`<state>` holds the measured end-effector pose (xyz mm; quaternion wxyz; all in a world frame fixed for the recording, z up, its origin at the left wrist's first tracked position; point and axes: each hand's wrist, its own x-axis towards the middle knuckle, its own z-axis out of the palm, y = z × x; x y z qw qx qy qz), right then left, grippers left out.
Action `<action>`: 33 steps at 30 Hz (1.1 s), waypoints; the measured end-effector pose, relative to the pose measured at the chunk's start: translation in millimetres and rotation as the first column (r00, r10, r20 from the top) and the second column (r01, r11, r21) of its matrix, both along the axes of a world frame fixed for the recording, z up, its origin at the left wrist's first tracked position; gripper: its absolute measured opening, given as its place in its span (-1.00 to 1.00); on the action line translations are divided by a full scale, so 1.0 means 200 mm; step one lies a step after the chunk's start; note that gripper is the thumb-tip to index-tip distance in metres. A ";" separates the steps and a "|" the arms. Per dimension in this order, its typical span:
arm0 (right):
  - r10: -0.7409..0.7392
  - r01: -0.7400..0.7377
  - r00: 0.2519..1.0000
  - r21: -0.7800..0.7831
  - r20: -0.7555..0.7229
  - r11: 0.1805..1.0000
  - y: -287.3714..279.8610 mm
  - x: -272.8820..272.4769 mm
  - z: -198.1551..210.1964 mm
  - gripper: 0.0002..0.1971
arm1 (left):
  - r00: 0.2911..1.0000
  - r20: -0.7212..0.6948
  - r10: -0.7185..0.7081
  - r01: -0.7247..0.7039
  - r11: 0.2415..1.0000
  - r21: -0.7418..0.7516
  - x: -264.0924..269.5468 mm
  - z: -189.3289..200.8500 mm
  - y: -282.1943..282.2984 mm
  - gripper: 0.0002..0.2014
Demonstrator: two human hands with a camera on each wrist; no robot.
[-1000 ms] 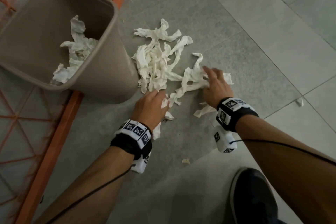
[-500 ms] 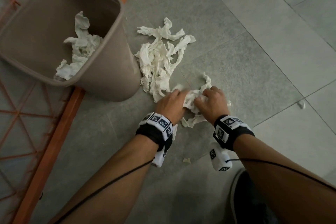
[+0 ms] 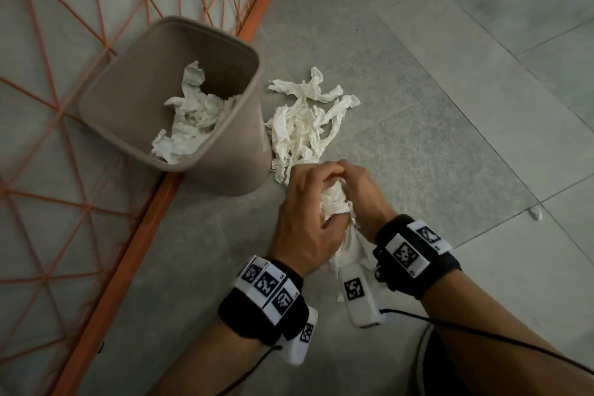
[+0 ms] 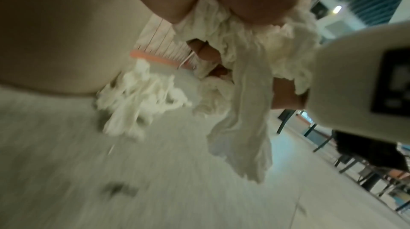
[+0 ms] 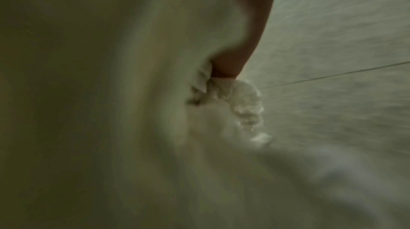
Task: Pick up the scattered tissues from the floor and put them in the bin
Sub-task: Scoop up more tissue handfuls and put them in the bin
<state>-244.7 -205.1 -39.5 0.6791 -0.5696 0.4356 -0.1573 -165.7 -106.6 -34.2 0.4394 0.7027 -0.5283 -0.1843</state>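
Both hands hold one bunch of white tissues (image 3: pixel 334 202) above the floor, just right of the bin. My left hand (image 3: pixel 308 202) curls round its left side and my right hand (image 3: pixel 360 193) round its right side. Loose ends of the bunch (image 4: pixel 244 127) hang below the palms. In the right wrist view, blurred tissue (image 5: pixel 241 103) fills most of the frame. A pile of twisted tissues (image 3: pixel 305 125) lies on the floor beyond the hands, against the bin. The taupe bin (image 3: pixel 231 167) stands upright with crumpled tissues (image 3: pixel 193 119) inside.
An orange metal frame with wire mesh (image 3: pixel 154 215) runs diagonally behind and left of the bin. A small tissue scrap (image 3: pixel 535 212) lies on the grey tiles at the right. My dark shoe (image 3: pixel 430 363) is at the bottom edge. Chair legs (image 4: pixel 288 118) stand far off.
Both hands swept tissues together on the floor, closed round them and lifted the bunch up and toward the bin. The view has shifted so the bin sits nearer the centre.
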 end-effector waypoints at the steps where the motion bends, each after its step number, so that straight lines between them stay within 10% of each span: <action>1: 0.009 -0.010 0.997 0.022 0.072 1.000 -0.02 0.04 0.12 -0.69 | 1.000 0.020 -0.005 0.006 0.998 -0.066 0.02 0.10 -0.01 -0.44; 14: 0.132 -0.314 0.759 0.182 0.638 0.932 -0.12 0.64 1.14 -0.84 | 0.848 0.503 0.165 -0.040 0.968 -0.250 0.66 0.99 -0.04 -0.62; 21: 0.378 -0.356 0.922 -0.199 0.085 0.913 -0.14 0.82 1.04 -0.69 | 0.786 0.566 0.250 -0.299 0.954 -0.005 0.80 0.78 -0.06 -0.46; 26: 0.549 -0.734 0.676 -0.387 -0.492 0.558 -0.26 0.75 0.91 -0.69 | 0.859 0.511 -0.030 -0.311 0.762 0.568 0.84 0.68 0.00 -0.62; 33: 0.531 -0.755 0.655 -0.454 -0.538 0.472 -0.57 0.62 1.10 -0.59 | 0.872 0.469 0.144 -0.312 0.900 0.305 0.79 0.93 0.04 -0.78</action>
